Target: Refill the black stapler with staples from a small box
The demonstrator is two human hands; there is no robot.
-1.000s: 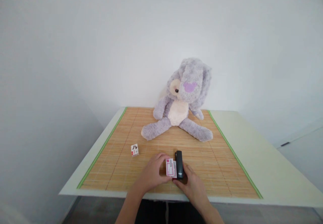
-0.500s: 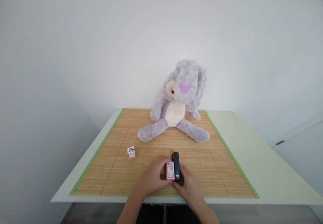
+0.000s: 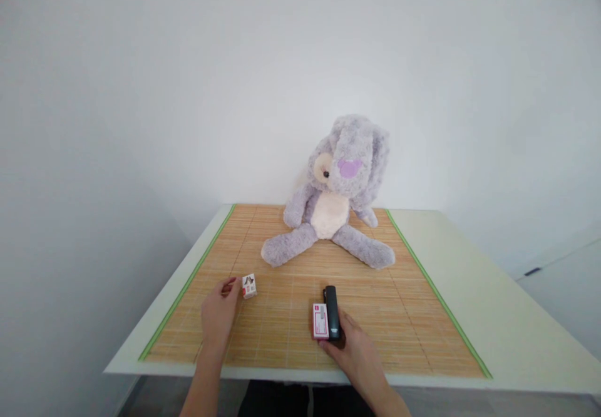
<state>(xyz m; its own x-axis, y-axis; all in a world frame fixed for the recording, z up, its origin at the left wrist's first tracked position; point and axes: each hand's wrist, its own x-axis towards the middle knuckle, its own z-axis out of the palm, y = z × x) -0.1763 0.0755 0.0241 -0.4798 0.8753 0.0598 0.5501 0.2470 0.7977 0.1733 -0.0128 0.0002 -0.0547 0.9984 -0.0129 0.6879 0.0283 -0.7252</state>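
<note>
A black stapler (image 3: 332, 312) lies on the bamboo mat (image 3: 404, 317) near the front edge, with a pink and white staple box (image 3: 320, 321) right against its left side. My right hand (image 3: 354, 349) holds the stapler's near end, fingers wrapped round it. Over to the left, my left hand (image 3: 218, 310) reaches a small white cube box (image 3: 249, 285); its fingertips touch or almost touch the cube's left side, fingers slightly curled and apart.
A grey and purple plush rabbit (image 3: 335, 201) sits at the back of the mat against the white wall. The mat covers the middle of a pale table (image 3: 493, 304), with bare tabletop at right. A grey wall stands close on the left.
My left hand has let go of the staple box and moved left to the small cube box. The staple box now rests beside the stapler. My right hand stays on the stapler.
</note>
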